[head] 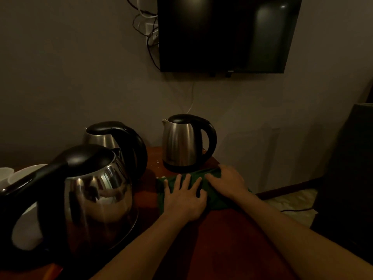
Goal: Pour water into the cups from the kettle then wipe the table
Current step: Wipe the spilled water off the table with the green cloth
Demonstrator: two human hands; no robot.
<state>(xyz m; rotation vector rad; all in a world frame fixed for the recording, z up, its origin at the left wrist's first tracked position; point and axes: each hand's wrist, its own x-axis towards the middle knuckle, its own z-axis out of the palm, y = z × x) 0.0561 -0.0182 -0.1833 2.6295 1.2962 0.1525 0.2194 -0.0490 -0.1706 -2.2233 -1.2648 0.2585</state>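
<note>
Two hands press on a dark green cloth [214, 190] that lies on the reddish-brown table [232, 239], just in front of the far kettle, at about one o'clock from the centre of the tabletop. The left hand [184, 196] lies flat with its fingers spread open across the cloth's near left part, seemingly to pin it and spread the pressure, while the right hand [225, 181] rests on the right part with fingers curled loosely over bunched fabric, apparently to steer the wipe. The wiping stage looks to be in hand. At twelve o'clock from the cloth stands a steel kettle [186, 142] on its base, upright and lid shut. At nine o'clock a second kettle [113, 138] stands behind a third, nearer kettle [94, 190], both parked clear of the wiping area. White cups [14, 176] sit at the far left edge, their contents too dim to judge. A dark screen [226, 33] hangs on the wall above.
</note>
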